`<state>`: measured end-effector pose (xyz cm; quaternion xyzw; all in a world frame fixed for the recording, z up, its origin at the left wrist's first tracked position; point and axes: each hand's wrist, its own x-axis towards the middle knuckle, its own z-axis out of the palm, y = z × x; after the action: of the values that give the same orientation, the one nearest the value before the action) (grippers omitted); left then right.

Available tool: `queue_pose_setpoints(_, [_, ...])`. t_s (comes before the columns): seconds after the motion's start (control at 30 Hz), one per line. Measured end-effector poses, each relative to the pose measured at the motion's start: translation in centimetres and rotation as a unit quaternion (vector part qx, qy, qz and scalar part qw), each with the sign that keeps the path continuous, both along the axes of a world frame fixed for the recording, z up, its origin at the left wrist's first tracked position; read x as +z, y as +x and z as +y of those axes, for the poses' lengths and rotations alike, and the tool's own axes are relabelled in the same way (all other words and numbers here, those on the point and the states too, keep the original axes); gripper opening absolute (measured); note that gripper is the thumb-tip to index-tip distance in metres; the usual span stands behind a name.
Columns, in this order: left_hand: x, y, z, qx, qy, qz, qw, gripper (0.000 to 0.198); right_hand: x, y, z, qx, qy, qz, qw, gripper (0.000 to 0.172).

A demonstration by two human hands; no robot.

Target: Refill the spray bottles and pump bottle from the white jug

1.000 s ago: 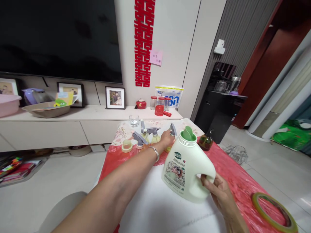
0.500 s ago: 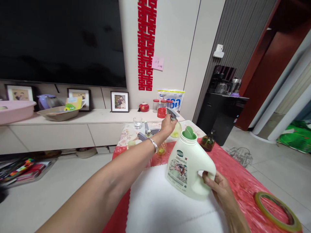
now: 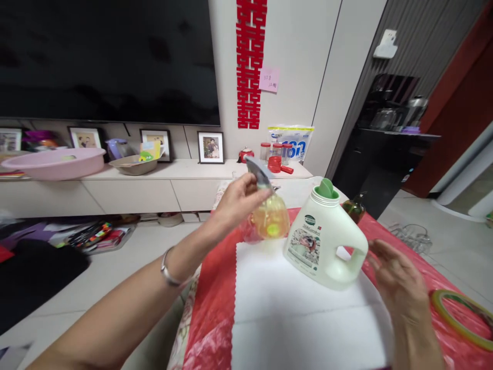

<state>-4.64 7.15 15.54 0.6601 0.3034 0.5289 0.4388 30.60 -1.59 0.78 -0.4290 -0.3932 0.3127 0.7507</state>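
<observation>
My left hand (image 3: 241, 203) is closed around the neck of a clear spray bottle (image 3: 273, 218) with a grey trigger head. Yellowish liquid shows at its bottom. Beside it, a pale green detergent jug (image 3: 327, 244) stands upright on a white scallop-edged mat (image 3: 277, 318), its green spout uncovered. My right hand (image 3: 400, 280) is just right of the jug's handle, fingers apart and holding nothing. Behind the spray bottle, other bottles are mostly hidden.
A red plastic sheet (image 3: 210, 293) covers the table. A roll of tape (image 3: 442, 308) lies at the right, and a dark amber bottle (image 3: 353, 209) stands behind the jug. Lidded jars (image 3: 265, 152) and a large white bag (image 3: 296, 139) are on the back cabinet.
My left hand has brought the spray bottle nearer, to the left side of the jug. My right hand has let go of the jug's handle. The view has turned left.
</observation>
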Motion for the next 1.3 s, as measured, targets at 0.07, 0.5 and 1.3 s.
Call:
queue_pose_setpoints(0.07, [-3.0, -1.0, -2.6, -0.023, -0.04, 0.011, 0.999, 0.026, 1.2, -0.5, -0.8, -0.046, 0.051, 0.006, 0.998, 0.037])
queue_pose_setpoints(0.5, [-12.1, 2.8, -8.0, 0.102, -0.103, 0.038, 0.989, 0.023, 0.2, -13.6, -0.8, 0.258, -0.093, -0.399, 0.875, 0.09])
queue_pose_setpoints(1.3, [-14.9, 4.5, -7.2, -0.06, -0.198, -0.159, 0.965, 0.035, -0.4, -15.0, 0.1, 0.28, -0.158, -0.403, 0.857, 0.075])
